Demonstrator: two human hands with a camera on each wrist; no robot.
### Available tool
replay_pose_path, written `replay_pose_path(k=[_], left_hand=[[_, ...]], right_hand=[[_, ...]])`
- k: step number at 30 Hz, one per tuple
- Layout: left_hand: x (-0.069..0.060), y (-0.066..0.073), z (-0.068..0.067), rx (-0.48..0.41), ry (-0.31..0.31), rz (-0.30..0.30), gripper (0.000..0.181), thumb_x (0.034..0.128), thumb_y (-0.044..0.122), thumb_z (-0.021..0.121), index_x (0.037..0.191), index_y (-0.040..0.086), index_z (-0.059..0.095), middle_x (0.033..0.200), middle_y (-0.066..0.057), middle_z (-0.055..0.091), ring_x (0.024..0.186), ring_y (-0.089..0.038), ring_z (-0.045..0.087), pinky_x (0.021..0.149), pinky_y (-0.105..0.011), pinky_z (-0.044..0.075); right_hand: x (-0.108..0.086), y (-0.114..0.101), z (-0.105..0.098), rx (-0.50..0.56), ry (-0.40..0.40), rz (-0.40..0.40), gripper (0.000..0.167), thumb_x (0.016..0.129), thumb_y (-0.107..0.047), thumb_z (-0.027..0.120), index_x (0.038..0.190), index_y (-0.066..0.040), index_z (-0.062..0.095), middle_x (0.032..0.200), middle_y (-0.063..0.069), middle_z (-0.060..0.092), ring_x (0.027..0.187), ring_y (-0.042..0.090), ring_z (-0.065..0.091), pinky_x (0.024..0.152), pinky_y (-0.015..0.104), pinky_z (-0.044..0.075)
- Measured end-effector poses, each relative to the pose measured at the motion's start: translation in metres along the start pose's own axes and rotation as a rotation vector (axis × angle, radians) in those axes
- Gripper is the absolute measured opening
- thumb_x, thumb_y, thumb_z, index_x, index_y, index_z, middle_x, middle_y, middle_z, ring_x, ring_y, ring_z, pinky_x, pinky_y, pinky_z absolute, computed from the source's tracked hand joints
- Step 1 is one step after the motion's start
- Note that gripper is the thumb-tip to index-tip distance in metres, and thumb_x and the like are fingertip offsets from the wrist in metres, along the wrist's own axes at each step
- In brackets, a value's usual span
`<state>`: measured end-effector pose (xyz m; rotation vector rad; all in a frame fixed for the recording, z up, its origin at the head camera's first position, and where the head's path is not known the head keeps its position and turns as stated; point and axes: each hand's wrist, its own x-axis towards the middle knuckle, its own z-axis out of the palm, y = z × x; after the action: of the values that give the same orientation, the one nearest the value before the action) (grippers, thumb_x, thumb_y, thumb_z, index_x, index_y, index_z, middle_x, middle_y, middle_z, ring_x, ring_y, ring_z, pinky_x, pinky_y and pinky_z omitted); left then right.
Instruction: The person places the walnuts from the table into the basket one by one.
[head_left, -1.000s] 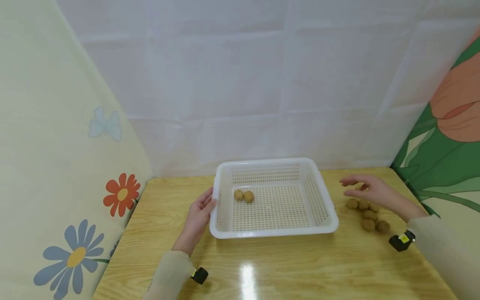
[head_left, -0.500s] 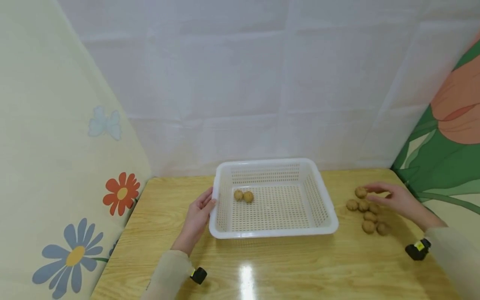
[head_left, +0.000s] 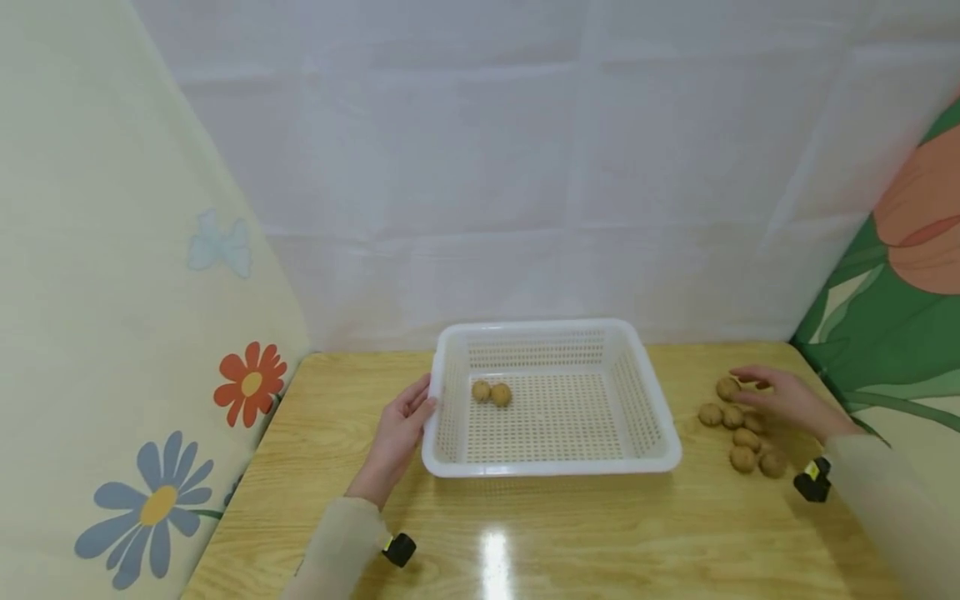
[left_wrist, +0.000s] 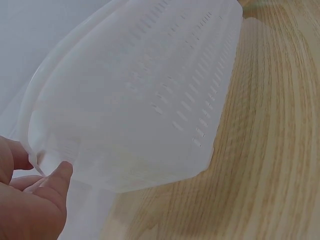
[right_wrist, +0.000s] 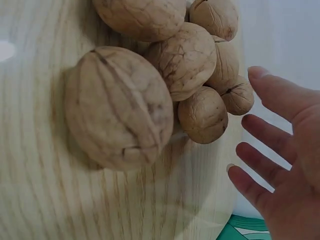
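Note:
A white plastic basket point(head_left: 555, 467) with slotted walls stands on the wooden table. My left hand point(head_left: 396, 429) grips its left rim, and the left wrist view shows the thumb point(left_wrist: 59, 181) on the outer side of the wall. Two walnuts point(head_left: 501, 394) lie inside, toward the left. Several more walnuts point(right_wrist: 120, 109) are clustered on the table right of the basket. Beside the farthest walnut point(head_left: 727, 388) is my right hand point(head_left: 787, 402). Its fingers are apart and loosely bent in the right wrist view, and nothing is held; whether a fingertip touches that walnut I cannot tell.
Behind the basket, a white cloth backdrop point(head_left: 465, 208) rises from the table's point(head_left: 585, 533) back edge. Flower-printed panels stand at the left point(head_left: 135, 333) and right point(head_left: 885, 350). Both wrists carry small black cameras.
From above the walnut cluster, my right hand has moved right, to the far walnut's right side; its wrist has since shifted slightly left. My left hand still holds the rim, and the basket has stayed put.

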<state>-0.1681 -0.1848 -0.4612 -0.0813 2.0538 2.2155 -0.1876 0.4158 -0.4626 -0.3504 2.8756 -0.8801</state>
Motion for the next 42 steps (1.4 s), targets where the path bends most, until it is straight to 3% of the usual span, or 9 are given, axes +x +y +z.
replay_pose_path(k=[3,9,16,22,30,38,42], left_hand=[[0.001,-0.001,0.001,-0.01,-0.003,0.0,0.053,0.1093,0.002,0.048,0.16,-0.002,0.033,0.162,-0.021,0.04,0.148,-0.033,0.041,0.112,-0.036,0.046],[0.0,-0.001,0.001,-0.015,0.007,-0.018,0.053,0.1089,0.003,0.049,0.16,-0.001,0.034,0.162,-0.021,0.041,0.148,-0.033,0.042,0.114,-0.037,0.045],[0.0,0.001,0.0,-0.013,0.003,-0.007,0.053,0.1089,0.002,0.049,0.159,-0.002,0.034,0.162,-0.022,0.04,0.147,-0.035,0.041,0.112,-0.036,0.046],[0.0,0.001,0.001,-0.012,0.002,0.0,0.053,0.1088,0.003,0.05,0.159,-0.003,0.034,0.162,-0.023,0.039,0.148,-0.036,0.041,0.113,-0.037,0.046],[0.0,0.0,0.0,-0.012,0.009,-0.002,0.054,0.1083,0.003,0.051,0.159,-0.004,0.033,0.162,-0.023,0.039,0.149,-0.036,0.039,0.115,-0.038,0.044],[0.0,-0.001,0.0,-0.01,0.006,-0.011,0.054,0.1088,0.003,0.05,0.16,-0.003,0.033,0.162,-0.022,0.039,0.149,-0.034,0.039,0.115,-0.037,0.044],[0.0,0.0,0.0,-0.023,0.001,-0.013,0.054,0.109,0.003,0.049,0.16,-0.003,0.032,0.163,-0.022,0.038,0.149,-0.034,0.039,0.114,-0.036,0.043]], right_hand=[[0.004,0.002,0.0,-0.006,-0.01,-0.006,0.054,0.103,-0.02,0.067,0.14,0.016,0.051,0.131,0.041,0.057,0.115,0.057,0.057,0.09,0.061,0.056],[0.007,0.004,0.003,-0.004,-0.01,-0.026,0.051,0.1,-0.013,0.07,0.136,0.018,0.053,0.126,0.039,0.061,0.111,0.052,0.061,0.083,0.039,0.057],[0.01,0.003,0.008,0.001,0.001,0.002,0.044,0.101,-0.012,0.068,0.133,0.015,0.056,0.125,0.038,0.062,0.112,0.053,0.061,0.088,0.052,0.056],[0.012,0.001,0.01,-0.031,0.025,-0.02,0.041,0.1,-0.013,0.07,0.129,0.014,0.06,0.121,0.034,0.066,0.109,0.05,0.062,0.088,0.056,0.056],[0.011,-0.019,0.006,0.023,0.041,0.006,0.05,0.105,-0.029,0.065,0.139,0.007,0.057,0.13,0.033,0.062,0.117,0.051,0.059,0.091,0.063,0.053],[0.013,-0.048,-0.003,-0.005,0.083,-0.037,0.048,0.103,-0.029,0.068,0.137,0.005,0.061,0.13,0.029,0.064,0.117,0.045,0.059,0.086,0.044,0.056],[0.014,-0.065,-0.008,0.0,0.071,-0.044,0.05,0.104,-0.034,0.067,0.139,0.001,0.062,0.131,0.025,0.065,0.118,0.042,0.059,0.087,0.042,0.056]])
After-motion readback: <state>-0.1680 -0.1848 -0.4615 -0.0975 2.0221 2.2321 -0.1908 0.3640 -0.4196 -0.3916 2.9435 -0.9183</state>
